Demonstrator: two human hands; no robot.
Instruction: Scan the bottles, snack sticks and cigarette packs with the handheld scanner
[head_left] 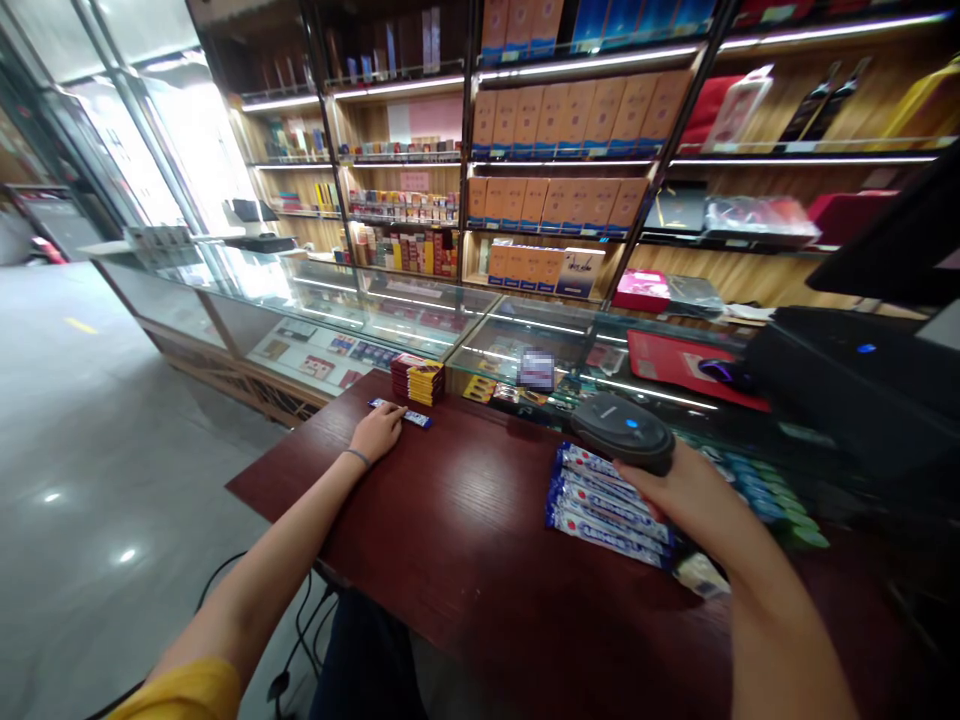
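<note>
My left hand is at the far left of the dark red table, its fingers closed over the middle of a slim blue-and-white candy stick pack. Both ends of the pack stick out from under the fingers. Just behind it stands a stack of red and yellow packets. On the right, my right hand grips a black barcode scanner with a lit blue light. Beneath the scanner, several matching blue-and-white candy sticks lie side by side, partly covered by my right hand.
The dark red table abuts a glass display counter. Right of it are a red mouse pad, a mouse and a black machine. Green-blue packets lie beside my right wrist. Shelves of boxes stand behind; cables hang below.
</note>
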